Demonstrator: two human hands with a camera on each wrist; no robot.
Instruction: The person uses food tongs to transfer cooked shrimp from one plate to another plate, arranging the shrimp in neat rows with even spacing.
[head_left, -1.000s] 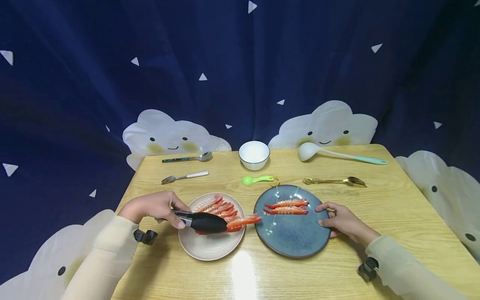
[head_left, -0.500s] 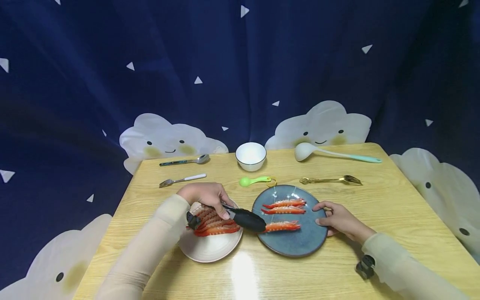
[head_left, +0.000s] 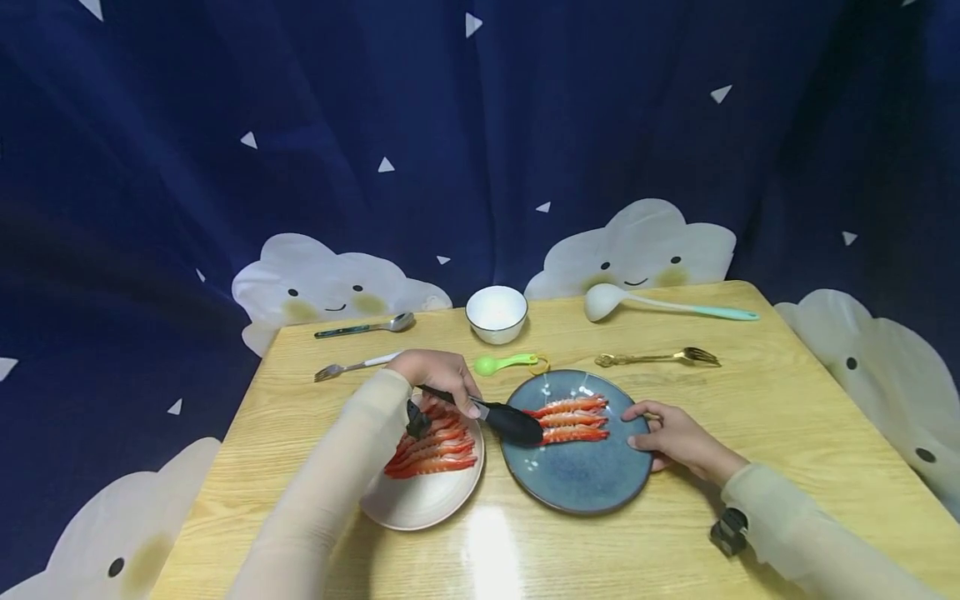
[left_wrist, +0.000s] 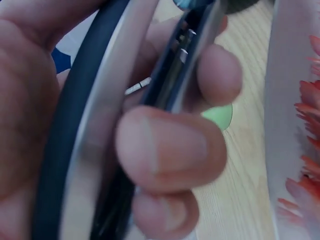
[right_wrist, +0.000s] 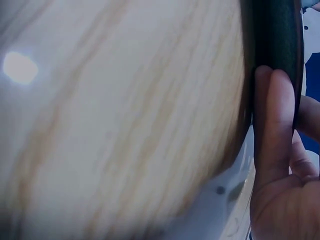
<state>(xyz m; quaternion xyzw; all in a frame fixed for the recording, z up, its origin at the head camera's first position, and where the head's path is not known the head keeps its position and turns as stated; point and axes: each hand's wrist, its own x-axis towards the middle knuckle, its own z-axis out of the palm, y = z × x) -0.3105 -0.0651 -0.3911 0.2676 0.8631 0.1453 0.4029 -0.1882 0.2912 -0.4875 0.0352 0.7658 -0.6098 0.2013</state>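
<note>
My left hand [head_left: 442, 379] grips a pair of tongs [head_left: 513, 423] with black heads and metal arms. In the left wrist view, fingers wrap around the arms of the tongs [left_wrist: 92, 130]. The heads reach over the left side of a blue plate [head_left: 585, 483], right at the left end of the nearest shrimp [head_left: 576, 435]. Two more red-and-white shrimp lie just behind it in a row. My right hand [head_left: 678, 437] pinches the plate's right rim, thumb on top, with fingers underneath in the right wrist view. Several shrimp [head_left: 435, 458] lie on a white plate [head_left: 420, 508] beneath my left forearm.
Behind the plates are a white bowl [head_left: 497, 315], a green measuring spoon [head_left: 504, 362], a gold fork [head_left: 660, 357] and a white ladle [head_left: 603, 302] with a mint handle. At the back left lie a spoon [head_left: 367, 326] and a white-handled fork [head_left: 352, 367].
My left hand has carried a shrimp in the tongs from the white plate rightward to the blue plate, then slightly back toward the other two shrimp. The right hand keeps its hold on the rim.
</note>
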